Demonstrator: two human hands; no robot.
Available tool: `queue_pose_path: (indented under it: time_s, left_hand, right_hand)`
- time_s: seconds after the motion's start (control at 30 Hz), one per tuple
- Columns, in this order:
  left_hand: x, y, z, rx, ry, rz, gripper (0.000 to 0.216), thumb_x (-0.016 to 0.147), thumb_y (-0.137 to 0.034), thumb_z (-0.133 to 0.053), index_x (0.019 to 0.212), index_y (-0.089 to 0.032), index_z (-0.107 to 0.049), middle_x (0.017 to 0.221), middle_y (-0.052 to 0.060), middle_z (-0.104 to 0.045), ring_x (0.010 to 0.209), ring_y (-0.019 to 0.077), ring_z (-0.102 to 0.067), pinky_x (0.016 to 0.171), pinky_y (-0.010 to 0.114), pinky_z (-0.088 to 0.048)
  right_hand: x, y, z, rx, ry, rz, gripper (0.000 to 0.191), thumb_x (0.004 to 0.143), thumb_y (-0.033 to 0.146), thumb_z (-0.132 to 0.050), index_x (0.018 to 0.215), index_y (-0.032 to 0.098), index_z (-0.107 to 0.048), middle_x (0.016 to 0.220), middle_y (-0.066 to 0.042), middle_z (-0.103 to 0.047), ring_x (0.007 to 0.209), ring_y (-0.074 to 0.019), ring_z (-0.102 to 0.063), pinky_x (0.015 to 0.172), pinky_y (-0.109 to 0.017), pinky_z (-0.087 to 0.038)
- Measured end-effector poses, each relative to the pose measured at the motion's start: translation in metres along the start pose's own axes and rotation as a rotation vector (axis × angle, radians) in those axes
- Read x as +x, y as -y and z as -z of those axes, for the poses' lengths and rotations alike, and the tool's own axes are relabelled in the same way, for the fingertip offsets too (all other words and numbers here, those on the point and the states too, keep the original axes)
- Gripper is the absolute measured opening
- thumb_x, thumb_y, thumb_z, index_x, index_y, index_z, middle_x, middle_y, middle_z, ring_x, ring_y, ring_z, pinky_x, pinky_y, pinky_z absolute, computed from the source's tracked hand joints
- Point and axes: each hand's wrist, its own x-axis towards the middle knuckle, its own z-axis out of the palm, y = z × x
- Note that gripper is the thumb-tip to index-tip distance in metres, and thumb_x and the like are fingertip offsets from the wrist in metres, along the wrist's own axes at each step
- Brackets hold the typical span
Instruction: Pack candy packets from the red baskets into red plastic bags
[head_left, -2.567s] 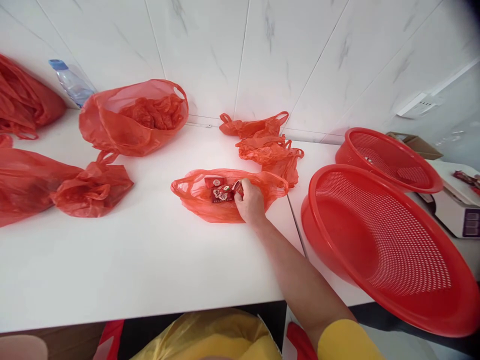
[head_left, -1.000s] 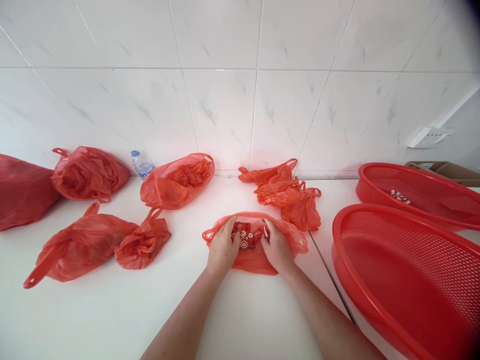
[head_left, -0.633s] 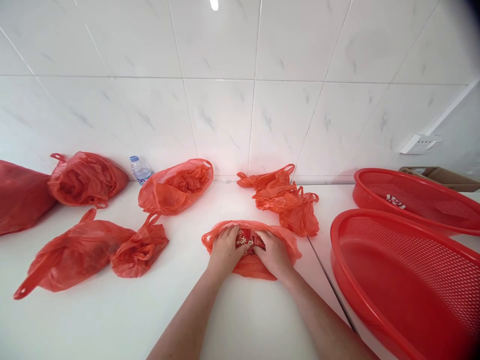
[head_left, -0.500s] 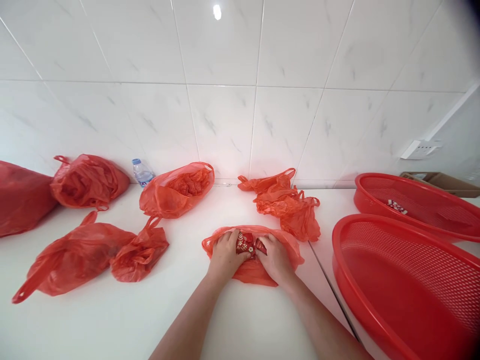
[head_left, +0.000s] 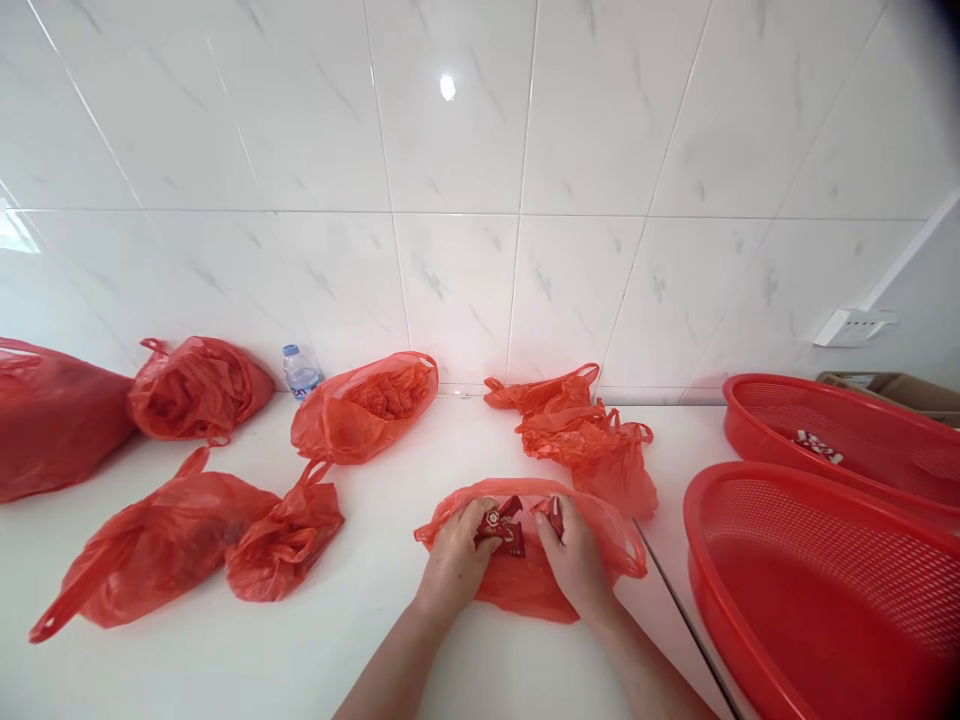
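Observation:
An open red plastic bag lies on the white counter right in front of me, with small red sweet packets in its mouth. My left hand rests on the bag's left side, its fingers curled onto the packets. My right hand is on the right side, fingers closed round a packet and the bag's film. Both hands press in toward each other over the packets.
Several more red bags lie about: a stack of flat ones behind, a stuffed open one, tied ones at left. A water bottle stands by the tiled wall. Two red perforated basins sit at right.
Earlier only my right hand was in the bag; my left hand joined it. Both hands gathered the packets together, and my view tilted up toward the wall.

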Motion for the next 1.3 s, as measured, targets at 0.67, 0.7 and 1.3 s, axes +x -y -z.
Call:
queue_pose_path:
  time_s: [0.67,0.7,1.3]
  left_hand:
    - [0.001,0.014,0.0,-0.149,-0.138,0.091,0.039,0.076,-0.011,-0.053,0.111,-0.027,-0.056,0.112,0.002,-0.061,0.105,0.0194,-0.056,0.092,0.036,-0.044]
    - [0.001,0.015,0.001,-0.135,-0.155,0.086,0.04,0.077,-0.011,-0.052,0.113,-0.027,-0.055,0.114,0.002,-0.061,0.106,0.0194,-0.056,0.092,0.036,-0.044]
    - [0.002,0.025,-0.002,0.312,-0.085,-0.141,0.055,0.07,-0.006,-0.055,0.122,-0.026,-0.051,0.138,0.008,-0.041,0.126,0.0292,-0.037,0.102,0.051,-0.036]
  right_hand:
    - [0.0,0.01,0.001,0.191,0.128,-0.076,0.018,0.083,0.032,-0.049,0.07,0.022,-0.041,0.063,0.005,-0.043,0.059,-0.0135,-0.043,0.056,-0.024,-0.037]
    - [0.001,0.01,0.001,0.203,0.101,-0.089,0.019,0.082,0.033,-0.05,0.07,0.022,-0.041,0.064,0.005,-0.045,0.061,-0.0137,-0.045,0.058,-0.024,-0.037]
    - [-0.008,-0.007,-0.013,-0.213,-0.035,0.159,0.053,0.078,0.013,-0.046,0.129,0.025,-0.042,0.122,-0.01,-0.055,0.11,-0.0262,-0.055,0.088,-0.042,-0.047]
